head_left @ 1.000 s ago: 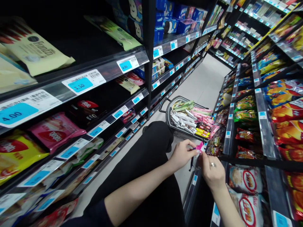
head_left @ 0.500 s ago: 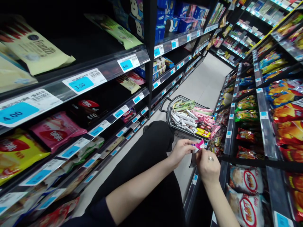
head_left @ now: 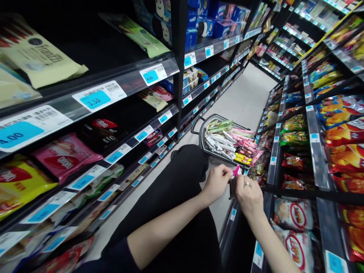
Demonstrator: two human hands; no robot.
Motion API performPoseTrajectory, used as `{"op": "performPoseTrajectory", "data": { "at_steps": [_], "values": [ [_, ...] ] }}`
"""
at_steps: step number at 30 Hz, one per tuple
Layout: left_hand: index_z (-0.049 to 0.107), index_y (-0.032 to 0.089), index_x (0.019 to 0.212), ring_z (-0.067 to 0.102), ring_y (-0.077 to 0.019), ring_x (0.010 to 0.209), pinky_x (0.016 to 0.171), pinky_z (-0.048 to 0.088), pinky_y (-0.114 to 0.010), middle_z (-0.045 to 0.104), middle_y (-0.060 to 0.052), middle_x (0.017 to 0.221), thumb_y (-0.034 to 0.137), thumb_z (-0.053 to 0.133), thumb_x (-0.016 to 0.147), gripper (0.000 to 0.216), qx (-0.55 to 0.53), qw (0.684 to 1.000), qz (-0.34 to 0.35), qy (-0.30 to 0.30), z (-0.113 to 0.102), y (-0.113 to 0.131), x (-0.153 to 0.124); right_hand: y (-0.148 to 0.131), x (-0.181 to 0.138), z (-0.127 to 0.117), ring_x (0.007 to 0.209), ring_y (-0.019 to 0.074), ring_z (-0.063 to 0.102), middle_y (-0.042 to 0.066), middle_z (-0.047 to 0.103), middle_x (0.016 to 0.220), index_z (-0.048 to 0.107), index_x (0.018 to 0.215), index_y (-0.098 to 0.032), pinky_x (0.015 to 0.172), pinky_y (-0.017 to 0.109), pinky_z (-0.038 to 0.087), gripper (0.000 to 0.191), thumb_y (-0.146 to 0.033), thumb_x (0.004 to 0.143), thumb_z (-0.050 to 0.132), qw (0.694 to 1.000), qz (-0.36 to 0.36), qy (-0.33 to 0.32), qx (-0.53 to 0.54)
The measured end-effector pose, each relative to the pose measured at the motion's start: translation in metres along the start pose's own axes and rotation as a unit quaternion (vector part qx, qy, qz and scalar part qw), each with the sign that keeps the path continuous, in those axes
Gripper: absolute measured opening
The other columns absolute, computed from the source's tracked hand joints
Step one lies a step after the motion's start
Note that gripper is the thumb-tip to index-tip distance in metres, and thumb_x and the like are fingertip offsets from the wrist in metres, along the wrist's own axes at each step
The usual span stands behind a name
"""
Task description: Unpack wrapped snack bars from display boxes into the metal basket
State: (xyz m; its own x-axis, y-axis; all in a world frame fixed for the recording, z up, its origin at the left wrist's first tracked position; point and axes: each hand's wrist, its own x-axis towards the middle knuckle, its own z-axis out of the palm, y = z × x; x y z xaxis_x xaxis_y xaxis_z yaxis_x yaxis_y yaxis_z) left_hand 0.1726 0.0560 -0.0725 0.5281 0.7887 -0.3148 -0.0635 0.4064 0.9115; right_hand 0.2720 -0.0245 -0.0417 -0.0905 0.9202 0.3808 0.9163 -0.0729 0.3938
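Observation:
Between my two hands is a small pink and white wrapper (head_left: 236,170), possibly a snack packet; its full shape is hidden by my fingers. My left hand (head_left: 216,182) pinches it from the left with thumb and forefinger. From the right, my right hand (head_left: 249,193), with a ring on one finger, grips it with curled fingers. Just beyond my hands, a black basket (head_left: 202,141) stands on the floor. White, green and pink stick packets (head_left: 217,139) lie in it, along with a few yellow and red ones (head_left: 243,158).
Shelves (head_left: 159,66) of biscuits with blue price tags run along my left. On the right, racks hold bagged snacks (head_left: 294,214) and chips (head_left: 345,132). A pale floor aisle (head_left: 247,91) stretches ahead past the basket. My bent knee (head_left: 193,163) is beside the basket.
My hands have shifted slightly, the right one turning a little and its fingers coming forward around the wrapper. The wrapper's pink end now points more upward. The view has moved marginally.

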Motion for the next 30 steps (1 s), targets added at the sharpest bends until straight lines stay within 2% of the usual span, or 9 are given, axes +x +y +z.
{"op": "performPoseTrajectory", "data": {
  "at_steps": [7, 12, 16, 19, 23, 30],
  "values": [
    [0.062, 0.015, 0.074, 0.063, -0.0183, 0.078, 0.076, 0.053, -0.031, 0.065, -0.003, 0.076, 0.009, 0.056, 0.080, 0.010, 0.053, 0.997, 0.030, 0.042, -0.005, 0.001, 0.006, -0.011, 0.004, 0.010, 0.054, 0.0168, 0.045, 0.003, 0.050, 0.058, 0.048, 0.064, -0.020, 0.055, 0.030, 0.028, 0.037, -0.022, 0.099, 0.035, 0.993, 0.094, -0.002, 0.072],
    [0.058, 0.015, 0.079, 0.063, -0.0160, 0.073, 0.064, 0.055, -0.027, 0.063, -0.002, 0.079, 0.015, 0.051, 0.084, 0.008, 0.036, 0.999, 0.019, 0.008, -0.006, 0.001, 0.010, -0.008, 0.008, 0.017, 0.042, 0.0134, 0.045, -0.003, 0.048, 0.049, 0.044, 0.068, -0.021, 0.045, 0.025, 0.025, 0.040, -0.032, 0.103, 0.027, 0.968, 0.191, -0.007, 0.160],
    [0.054, 0.016, 0.081, 0.060, -0.0155, 0.076, 0.064, 0.053, -0.026, 0.058, -0.002, 0.083, 0.015, 0.047, 0.086, 0.009, 0.046, 0.998, 0.031, -0.021, -0.006, -0.001, 0.010, -0.009, 0.007, 0.020, 0.040, 0.0132, 0.043, -0.004, 0.046, 0.048, 0.042, 0.067, -0.022, 0.044, 0.024, 0.025, 0.042, -0.037, 0.103, 0.026, 0.946, 0.241, -0.012, 0.215],
    [0.051, 0.017, 0.077, 0.054, -0.0152, 0.080, 0.073, 0.049, -0.028, 0.050, 0.000, 0.085, 0.014, 0.050, 0.085, 0.009, 0.071, 0.995, 0.052, -0.048, -0.008, 0.000, 0.010, -0.008, 0.006, 0.020, 0.052, 0.0178, 0.048, 0.000, 0.049, 0.055, 0.041, 0.066, -0.023, 0.050, 0.027, 0.028, 0.045, -0.043, 0.101, 0.023, 0.938, 0.249, -0.006, 0.241],
    [0.048, 0.017, 0.065, 0.045, -0.0145, 0.075, 0.082, 0.042, -0.030, 0.040, 0.003, 0.076, 0.017, 0.058, 0.081, 0.019, 0.101, 0.987, 0.071, -0.107, -0.011, 0.005, 0.012, -0.004, 0.004, 0.016, 0.060, 0.0202, 0.046, 0.002, 0.046, 0.059, 0.038, 0.062, -0.025, 0.057, 0.029, 0.030, 0.048, -0.050, 0.099, 0.022, 0.929, 0.218, -0.022, 0.297],
    [0.042, 0.017, 0.055, 0.041, -0.0139, 0.071, 0.072, 0.036, -0.027, 0.039, 0.002, 0.072, 0.017, 0.052, 0.083, 0.030, 0.071, 0.974, 0.113, -0.185, -0.008, 0.005, 0.008, 0.003, 0.000, 0.005, 0.058, 0.0178, 0.041, -0.001, 0.040, 0.056, 0.038, 0.057, -0.023, 0.057, 0.029, 0.027, 0.049, -0.051, 0.096, 0.034, 0.886, 0.244, -0.051, 0.391]
  ]
}}
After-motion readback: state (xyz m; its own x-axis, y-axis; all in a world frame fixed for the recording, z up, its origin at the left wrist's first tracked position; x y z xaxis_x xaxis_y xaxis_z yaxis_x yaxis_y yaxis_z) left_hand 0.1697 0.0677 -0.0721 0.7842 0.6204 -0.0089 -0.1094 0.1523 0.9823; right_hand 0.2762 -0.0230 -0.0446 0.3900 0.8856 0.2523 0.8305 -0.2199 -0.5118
